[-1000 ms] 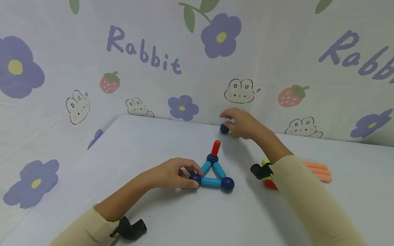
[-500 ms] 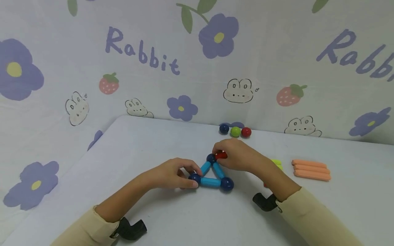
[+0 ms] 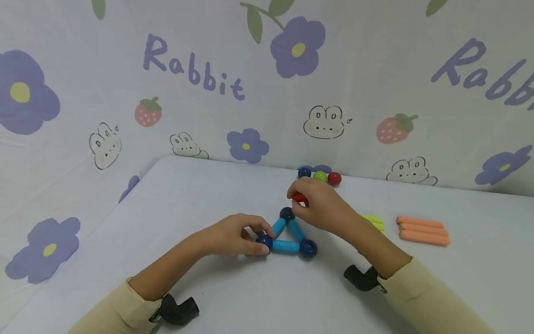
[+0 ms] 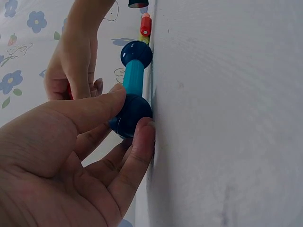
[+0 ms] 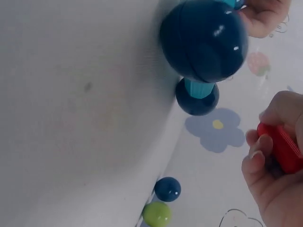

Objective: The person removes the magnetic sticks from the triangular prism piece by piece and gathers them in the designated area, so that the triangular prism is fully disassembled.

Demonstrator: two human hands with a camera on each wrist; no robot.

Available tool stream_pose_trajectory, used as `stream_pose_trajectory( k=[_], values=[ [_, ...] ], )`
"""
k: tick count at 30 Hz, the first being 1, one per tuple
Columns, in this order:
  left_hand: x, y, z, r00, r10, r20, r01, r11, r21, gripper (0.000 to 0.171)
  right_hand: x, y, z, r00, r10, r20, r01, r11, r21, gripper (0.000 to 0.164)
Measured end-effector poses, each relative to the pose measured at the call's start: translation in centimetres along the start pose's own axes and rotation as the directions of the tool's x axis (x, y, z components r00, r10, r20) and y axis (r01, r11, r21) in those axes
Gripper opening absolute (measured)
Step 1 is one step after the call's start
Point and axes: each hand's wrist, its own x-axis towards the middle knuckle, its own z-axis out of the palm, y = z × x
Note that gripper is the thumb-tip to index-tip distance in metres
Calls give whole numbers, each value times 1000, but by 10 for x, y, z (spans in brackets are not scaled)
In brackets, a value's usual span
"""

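Note:
A flat triangle of light-blue rods (image 3: 286, 246) and navy balls lies on the table. My left hand (image 3: 233, 235) pinches its left navy ball (image 4: 130, 118) between thumb and fingers. Just above the far navy ball (image 3: 287, 214), my right hand (image 3: 323, 204) holds a red rod (image 5: 283, 147) between thumb and fingers. In the right wrist view the rod is apart from the balls. The near-right navy ball (image 3: 308, 249) is untouched.
At the back edge sit a loose navy ball (image 3: 304, 172), a green ball (image 3: 320, 176) and a red ball (image 3: 334, 178). Yellow-green rods (image 3: 375, 221), partly behind the right forearm, and orange rods (image 3: 423, 230) lie to the right. Another red rod (image 4: 146, 24) shows in the left wrist view.
My right hand has come back from the loose balls, gripped the red rod that stood on the far navy ball, and lifted it off slightly. The left hand has stayed put.

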Motion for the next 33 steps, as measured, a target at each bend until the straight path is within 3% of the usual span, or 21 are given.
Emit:
stream_pose_trajectory(
  k=[3, 7, 13, 18, 27, 33],
  values=[
    [0, 0, -1, 1000, 5, 0, -5, 1000, 5, 25, -6, 1, -5, 998, 17, 64, -24, 995, 98, 22],
    [1, 2, 0, 1000, 5, 3, -5, 1000, 9, 25, -19, 4, -11, 992, 22, 123, -41, 988, 149, 29],
    [1, 3, 0, 1000, -2, 0, 2, 1000, 23, 25, -39, 5, -27, 992, 29, 125, -39, 996, 75, 38],
    [1, 3, 0, 1000, -1, 0, 1, 1000, 20, 26, -54, 3, -40, 991, 74, 109, -73, 997, -12, 28],
    [2, 1, -1, 1000, 5, -2, -5, 1000, 26, 25, -78, 10, -62, 995, 72, 70, -67, 995, -73, 22],
    [2, 0, 0, 1000, 5, -5, -5, 1000, 30, 26, -92, 20, -66, 988, 95, 126, -85, 993, -83, 22]
  ],
)
